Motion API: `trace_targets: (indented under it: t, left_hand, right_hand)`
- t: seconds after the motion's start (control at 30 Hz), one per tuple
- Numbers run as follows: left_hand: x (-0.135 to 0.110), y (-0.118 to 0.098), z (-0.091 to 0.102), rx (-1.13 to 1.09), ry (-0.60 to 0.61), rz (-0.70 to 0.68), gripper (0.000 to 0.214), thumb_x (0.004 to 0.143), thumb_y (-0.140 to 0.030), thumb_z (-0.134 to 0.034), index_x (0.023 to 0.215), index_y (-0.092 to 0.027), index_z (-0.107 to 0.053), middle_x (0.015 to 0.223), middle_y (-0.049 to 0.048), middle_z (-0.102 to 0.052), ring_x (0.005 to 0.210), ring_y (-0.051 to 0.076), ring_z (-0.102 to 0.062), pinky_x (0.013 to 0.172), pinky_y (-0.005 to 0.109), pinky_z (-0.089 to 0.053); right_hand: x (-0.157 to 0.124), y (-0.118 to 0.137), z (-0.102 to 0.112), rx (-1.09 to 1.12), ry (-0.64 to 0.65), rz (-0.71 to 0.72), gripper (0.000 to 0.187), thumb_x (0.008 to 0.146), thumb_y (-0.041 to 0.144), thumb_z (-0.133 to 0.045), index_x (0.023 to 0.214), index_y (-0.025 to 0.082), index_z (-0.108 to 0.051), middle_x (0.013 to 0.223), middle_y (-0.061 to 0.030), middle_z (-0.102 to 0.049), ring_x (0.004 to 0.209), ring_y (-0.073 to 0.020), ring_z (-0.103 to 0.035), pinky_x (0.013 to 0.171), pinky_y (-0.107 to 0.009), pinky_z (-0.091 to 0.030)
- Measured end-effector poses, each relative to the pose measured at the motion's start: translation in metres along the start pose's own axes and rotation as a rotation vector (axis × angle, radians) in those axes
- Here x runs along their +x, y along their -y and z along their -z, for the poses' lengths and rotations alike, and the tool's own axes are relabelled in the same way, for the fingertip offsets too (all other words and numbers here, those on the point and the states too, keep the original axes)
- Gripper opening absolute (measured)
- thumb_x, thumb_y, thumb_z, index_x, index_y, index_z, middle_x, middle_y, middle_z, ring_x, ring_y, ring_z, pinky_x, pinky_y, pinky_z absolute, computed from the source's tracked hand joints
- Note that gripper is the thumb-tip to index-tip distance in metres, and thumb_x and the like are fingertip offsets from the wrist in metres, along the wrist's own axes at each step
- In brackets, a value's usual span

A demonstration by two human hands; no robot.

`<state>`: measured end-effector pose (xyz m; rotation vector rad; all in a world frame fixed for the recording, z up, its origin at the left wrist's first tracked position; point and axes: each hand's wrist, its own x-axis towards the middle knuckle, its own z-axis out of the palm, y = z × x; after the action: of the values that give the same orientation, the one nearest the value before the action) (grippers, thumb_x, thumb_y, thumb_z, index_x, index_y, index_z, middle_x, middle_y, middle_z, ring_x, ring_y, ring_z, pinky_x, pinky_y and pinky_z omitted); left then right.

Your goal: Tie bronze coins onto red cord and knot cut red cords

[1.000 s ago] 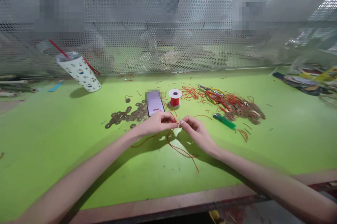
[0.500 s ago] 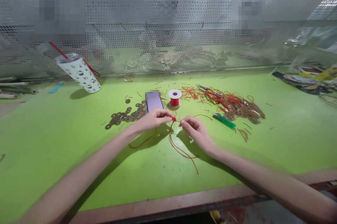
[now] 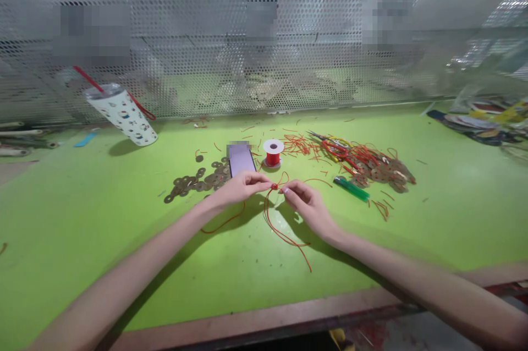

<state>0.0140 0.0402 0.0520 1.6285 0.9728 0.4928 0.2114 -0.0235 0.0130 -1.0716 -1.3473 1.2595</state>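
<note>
Between my hands is a red cord (image 3: 267, 218) with a small knot at its top and long ends hanging down to the green tabletop. My left hand (image 3: 244, 188) pinches the cord at the left of the knot. On the other side, the thumb and forefinger of my right hand (image 3: 306, 202) are closed on a strand of the same cord. A small loop stands up just above the knot. Right behind my hands stand a spool of red thread (image 3: 273, 158) and a phone (image 3: 241, 162) lying flat.
Loose coins (image 3: 190, 184) lie left of the phone. To the right are a green lighter (image 3: 351, 188), red-handled scissors (image 3: 333, 147), cord scraps (image 3: 299, 144) and strung coins (image 3: 381, 169). A patterned tumbler (image 3: 124, 114) with a straw stands back left. Perforated mesh (image 3: 190, 76) closes the far edge.
A small loop of cord now stands out above and to the right of the knot. The knot has shifted very slightly right; both hands keep their pinch.
</note>
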Motion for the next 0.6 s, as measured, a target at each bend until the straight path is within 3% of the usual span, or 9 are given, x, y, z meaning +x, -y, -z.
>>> trace_targets:
  t: [0.17,0.3,0.47,0.6]
  left_hand:
    - [-0.001,0.002,0.001,-0.025,-0.018,0.033,0.025,0.085,-0.038,-0.065,0.089,-0.015,-0.074,0.057,-0.0035,-0.047,0.05,0.009,-0.032,0.049,0.025,-0.02]
    - [-0.001,0.007,-0.003,-0.072,0.023,0.022,0.032,0.087,-0.044,-0.062,0.09,-0.015,-0.075,0.05,-0.0068,-0.034,0.047,0.009,-0.027,0.048,0.026,-0.021]
    - [0.001,0.01,-0.012,0.013,0.023,-0.029,0.033,0.081,-0.044,-0.071,0.088,-0.013,-0.077,0.064,0.0005,-0.058,0.054,0.009,-0.038,0.052,0.026,-0.023]
    - [0.002,0.013,-0.016,-0.026,-0.014,-0.011,0.034,0.08,-0.044,-0.071,0.09,-0.013,-0.078,0.07,0.0039,-0.065,0.058,0.011,-0.044,0.053,0.026,-0.026]
  right_hand:
    - [0.002,0.001,0.001,-0.016,-0.077,-0.006,0.034,0.085,0.052,-0.064,0.085,0.018,-0.065,0.065,0.002,-0.053,0.059,-0.0128,-0.045,0.054,-0.026,-0.035]
    - [0.003,0.001,0.001,-0.032,-0.099,-0.002,0.035,0.085,0.053,-0.064,0.085,0.018,-0.066,0.065,0.0011,-0.056,0.059,-0.0128,-0.047,0.053,-0.026,-0.035]
    - [0.003,0.001,0.0,-0.033,-0.091,-0.007,0.039,0.08,0.056,-0.07,0.084,0.017,-0.069,0.068,-0.0011,-0.062,0.056,-0.0114,-0.045,0.051,-0.025,-0.033]
    - [0.003,0.0,0.0,-0.046,-0.105,-0.006,0.039,0.078,0.054,-0.073,0.085,0.016,-0.072,0.057,0.0035,-0.049,0.05,-0.0086,-0.033,0.047,-0.024,-0.023]
